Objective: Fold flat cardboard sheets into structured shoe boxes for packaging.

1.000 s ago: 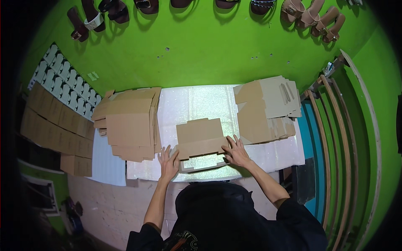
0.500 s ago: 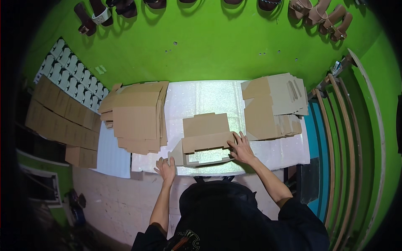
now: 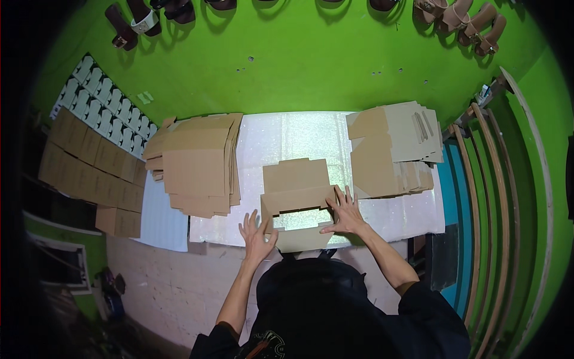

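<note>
A partly folded brown cardboard box (image 3: 296,199) lies in front of me, its far flap standing out toward the wall and its near flap folded down toward me. Through its open bottom the shiny table covering shows. My left hand (image 3: 257,239) is open at the near left corner, fingers spread, thumb side against the cardboard. At the right end is my right hand (image 3: 347,214), also with fingers spread. Its thumb rests by the near flap and its fingertips touch the right side wall.
Flat cardboard blanks are stacked on the table (image 3: 257,134) in a left pile (image 3: 194,164) and a right pile (image 3: 373,161). Brown closed boxes (image 3: 89,149) stand far left. Sandals (image 3: 146,24) hang on the green wall. A wooden rack (image 3: 487,155) is at right.
My left hand has moved right and up against the box's left end. The left side flap has swung up and in. The near flap now lies tipped toward me; my right thumb has spread toward it.
</note>
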The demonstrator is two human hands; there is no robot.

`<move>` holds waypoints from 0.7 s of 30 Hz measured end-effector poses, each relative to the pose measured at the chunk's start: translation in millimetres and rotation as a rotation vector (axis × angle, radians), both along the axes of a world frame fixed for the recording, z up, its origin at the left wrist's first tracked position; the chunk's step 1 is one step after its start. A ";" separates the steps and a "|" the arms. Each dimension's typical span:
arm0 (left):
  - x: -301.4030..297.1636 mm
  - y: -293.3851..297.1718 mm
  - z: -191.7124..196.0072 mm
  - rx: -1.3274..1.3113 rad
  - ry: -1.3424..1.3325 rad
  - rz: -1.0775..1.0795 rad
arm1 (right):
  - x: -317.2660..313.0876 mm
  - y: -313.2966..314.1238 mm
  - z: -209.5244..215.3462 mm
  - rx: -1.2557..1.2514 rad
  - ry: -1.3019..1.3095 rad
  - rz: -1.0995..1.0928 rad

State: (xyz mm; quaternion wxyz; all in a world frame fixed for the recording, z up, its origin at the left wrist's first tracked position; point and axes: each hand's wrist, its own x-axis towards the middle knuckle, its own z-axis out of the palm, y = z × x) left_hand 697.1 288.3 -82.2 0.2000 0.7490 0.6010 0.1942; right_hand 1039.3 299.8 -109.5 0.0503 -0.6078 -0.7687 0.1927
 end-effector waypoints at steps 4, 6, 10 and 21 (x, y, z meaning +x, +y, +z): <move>8.4 -1.3 -7.5 -0.034 0.079 -0.098 | -2.5 0.2 2.7 -0.005 0.009 0.000; 10.0 -0.7 -13.9 -0.015 0.145 -0.141 | -3.6 0.7 4.8 -0.011 0.008 0.002; 13.7 8.2 -18.0 -0.043 0.179 -0.155 | -4.1 2.1 6.5 -0.020 -0.005 0.012; 15.5 25.6 -32.1 -0.083 0.020 -0.099 | -3.0 1.0 10.3 -0.036 -0.005 0.008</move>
